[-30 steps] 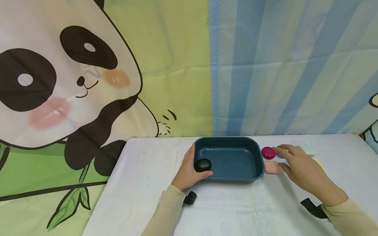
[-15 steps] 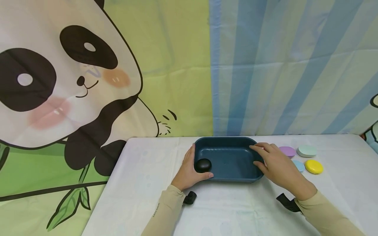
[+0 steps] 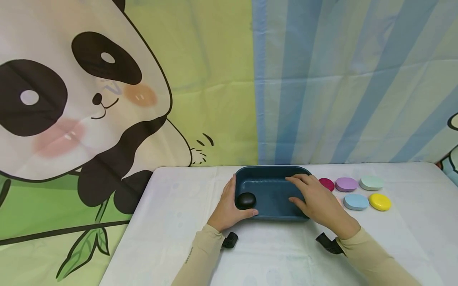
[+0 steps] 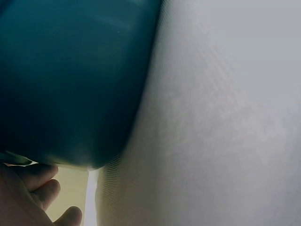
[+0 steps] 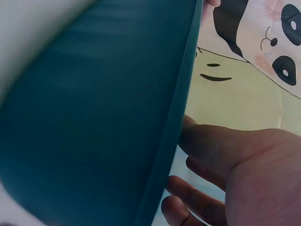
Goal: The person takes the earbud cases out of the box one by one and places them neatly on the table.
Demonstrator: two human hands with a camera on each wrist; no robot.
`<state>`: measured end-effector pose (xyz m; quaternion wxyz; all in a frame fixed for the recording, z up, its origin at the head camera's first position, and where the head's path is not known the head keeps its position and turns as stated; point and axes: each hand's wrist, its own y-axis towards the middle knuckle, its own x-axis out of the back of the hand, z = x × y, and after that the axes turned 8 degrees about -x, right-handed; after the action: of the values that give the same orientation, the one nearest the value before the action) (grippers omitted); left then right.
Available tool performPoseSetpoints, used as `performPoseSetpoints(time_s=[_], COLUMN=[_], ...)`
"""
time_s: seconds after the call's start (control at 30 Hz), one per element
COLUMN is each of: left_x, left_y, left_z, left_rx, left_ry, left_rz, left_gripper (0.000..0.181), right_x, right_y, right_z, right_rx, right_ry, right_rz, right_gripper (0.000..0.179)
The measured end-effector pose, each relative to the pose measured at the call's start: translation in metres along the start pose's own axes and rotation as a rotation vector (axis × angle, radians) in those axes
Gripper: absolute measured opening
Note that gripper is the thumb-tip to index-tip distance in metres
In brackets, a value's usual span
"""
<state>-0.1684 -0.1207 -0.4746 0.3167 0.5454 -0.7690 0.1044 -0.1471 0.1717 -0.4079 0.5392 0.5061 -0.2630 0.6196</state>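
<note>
A dark blue rectangular tub (image 3: 277, 190) stands on the white-covered table. In its front left corner sits a glossy black rounded object (image 3: 246, 200). My left hand (image 3: 227, 210) rests on that corner, fingers along the left side and thumb along the front rim. In the left wrist view, the tub's outer wall (image 4: 70, 80) fills much of the picture. Over the tub's right part is my right hand (image 3: 318, 200), thumb and fingers spread apart with nothing between them. Partly behind it, a dark pink round piece (image 3: 326, 184) and a peach piece (image 3: 338, 201) lie on the table.
Right of the hand lie small rounded pieces: purple (image 3: 346, 184), pale green (image 3: 371, 182), light blue (image 3: 356, 201) and yellow (image 3: 380, 202). A printed curtain with a panda (image 3: 107, 99) hangs behind the table (image 3: 272, 258).
My right hand has moved left from above the coloured pieces to over the tub, uncovering the purple, green, blue and yellow ones. My left hand and the black object have stayed put.
</note>
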Motion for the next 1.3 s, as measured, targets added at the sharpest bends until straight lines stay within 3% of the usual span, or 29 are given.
performPoseSetpoints(time_s=[0.53,1.3], left_x=[0.001,0.000], left_y=[0.001,0.001], left_z=[-0.002,-0.002], left_rx=[0.008,0.025], left_ry=[-0.003,-0.004], left_rz=[0.004,0.014], left_gripper=[0.129,0.127], right_x=[-0.029,-0.053], right_y=[0.016,0.038], right_z=[0.020,0.045], right_rx=[0.020,-0.006], right_ry=[0.069,0.108], right_rz=[0.014,0.150], right_gripper=[0.065,0.069])
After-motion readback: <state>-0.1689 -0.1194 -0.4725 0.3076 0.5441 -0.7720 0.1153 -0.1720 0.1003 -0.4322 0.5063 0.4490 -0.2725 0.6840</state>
